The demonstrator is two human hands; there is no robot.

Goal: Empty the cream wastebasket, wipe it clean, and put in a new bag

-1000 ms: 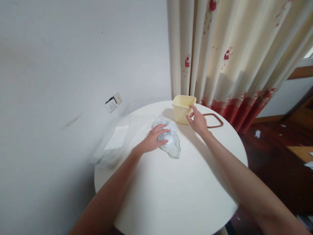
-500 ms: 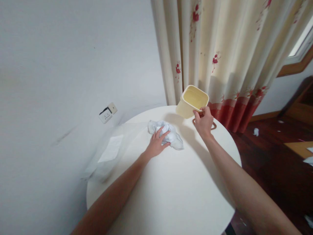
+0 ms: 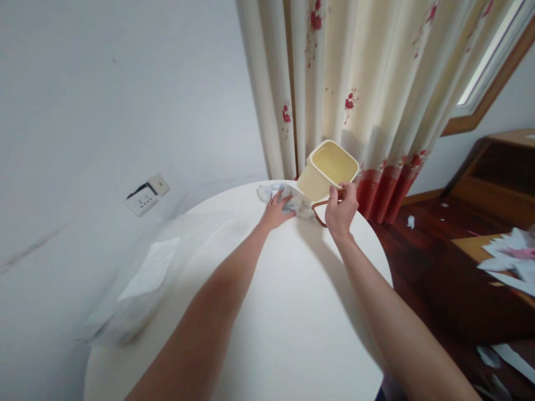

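With fingers spread, my left hand presses over a crumpled whitish plastic bag near the far edge of the round white table, gripping part of it. Its thin edges look partly see-through; whether anything is wrapped inside, I cannot tell. My right hand pinches the near rim side of a pale yellow bin, which tilts with its mouth toward me. The inside that shows looks bare. A brown handle loop hangs beside my right hand, below the bin.
A clear plastic sheet with a white paper lies at the table's left. A wall socket is close by. Floral curtains hang behind the bin. Paper scraps lie on a low wooden surface at right.
My left hand and the crumpled bag have slid away from me, toward the far edge and the bin's base. My right hand still holds the bin. The view has shifted right.
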